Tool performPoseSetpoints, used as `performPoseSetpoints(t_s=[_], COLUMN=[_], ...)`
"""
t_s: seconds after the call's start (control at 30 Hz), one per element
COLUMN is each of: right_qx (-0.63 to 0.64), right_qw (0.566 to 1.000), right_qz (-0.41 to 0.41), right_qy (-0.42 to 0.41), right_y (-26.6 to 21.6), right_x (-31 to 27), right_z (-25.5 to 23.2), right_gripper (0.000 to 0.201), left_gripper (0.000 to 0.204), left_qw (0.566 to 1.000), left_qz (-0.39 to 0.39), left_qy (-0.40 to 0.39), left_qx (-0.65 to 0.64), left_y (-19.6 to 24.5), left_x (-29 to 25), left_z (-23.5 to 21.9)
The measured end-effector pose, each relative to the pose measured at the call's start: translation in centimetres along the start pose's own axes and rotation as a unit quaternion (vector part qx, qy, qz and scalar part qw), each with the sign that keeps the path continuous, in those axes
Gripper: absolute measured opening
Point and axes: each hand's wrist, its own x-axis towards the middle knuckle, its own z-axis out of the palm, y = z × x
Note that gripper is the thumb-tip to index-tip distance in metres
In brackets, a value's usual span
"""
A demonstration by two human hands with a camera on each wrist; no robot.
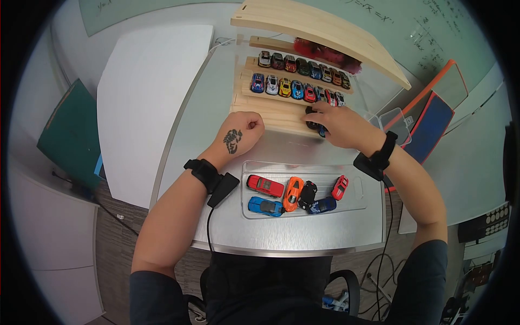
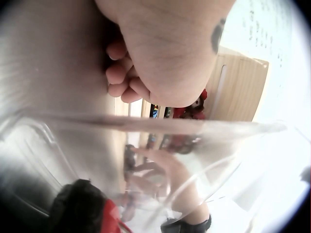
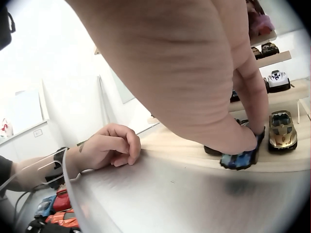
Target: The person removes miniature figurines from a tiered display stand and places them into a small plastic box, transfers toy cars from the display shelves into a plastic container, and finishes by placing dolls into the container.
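At the lowest step of the wooden shelf (image 1: 276, 112), my right hand (image 1: 341, 129) pinches a blue toy car (image 3: 240, 160) between thumb and fingers. The hand partly covers a dark toy car (image 1: 311, 117) beside it. A gold toy car (image 3: 283, 131) stands just right of my fingers in the right wrist view. My left hand (image 1: 242, 131) rests near the shelf's front left corner, its fingers loosely curled and holding nothing. In front of both hands, a clear plastic tray (image 1: 355, 208) carries several toy cars, among them an orange car (image 1: 293, 193) and a red car (image 1: 265, 185).
Rows of toy cars (image 1: 298, 89) fill the two upper steps. A wooden board (image 1: 325, 32) overhangs them, with a red and dark item (image 1: 325, 53) beneath. Right of the shelf stands a clear plastic box (image 1: 398, 122). The metallic tabletop's front edge (image 1: 292, 252) is near my body.
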Motion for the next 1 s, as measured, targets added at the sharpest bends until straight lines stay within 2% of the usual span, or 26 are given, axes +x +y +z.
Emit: performPoseSetpoints(t_s=[0.23,0.33,0.43,0.63,0.7,0.77,0.83,1.0], right_qx=[0.036,0.01,-0.007,-0.013,-0.014,-0.014,-0.042,-0.018], right_qw=[0.997,0.997,0.995,0.998,0.997,0.997,0.99,0.986], right_qz=[-0.06,-0.078,-0.097,-0.066,-0.068,-0.069,-0.127,-0.148], right_qy=[-0.011,0.015,0.004,-0.02,-0.021,-0.023,0.049,0.067], right_y=[0.4,0.1,0.1,-1.2,-1.4,-1.4,-1.1,-0.6], right_x=[0.6,0.8,1.1,1.5,1.8,1.9,1.9,2.1], right_z=[-0.3,0.4,0.0,-0.7,-0.6,-0.3,0.3,0.8], right_gripper=[0.062,0.059,0.057,0.065,0.065,0.066,0.063,0.056], left_gripper=[0.014,0.014,0.014,0.015,0.018,0.016,0.015,0.015], left_qw=[1.0,1.0,1.0,1.0,0.999,1.0,1.0,1.0], left_qz=[0.003,0.002,0.002,0.007,0.017,0.004,-0.007,-0.004], left_qy=[0.001,0.003,0.002,0.002,0.029,0.013,-0.003,-0.006], left_qx=[-0.004,-0.001,0.002,0.002,-0.031,-0.019,-0.008,-0.006], left_y=[-0.3,-0.3,-0.3,-0.3,-0.3,-0.2,0.0,-0.3], left_x=[0.1,0.1,0.1,0.0,0.0,-0.1,0.0,0.1], left_z=[0.2,0.2,0.2,0.2,0.4,0.2,0.1,0.2])
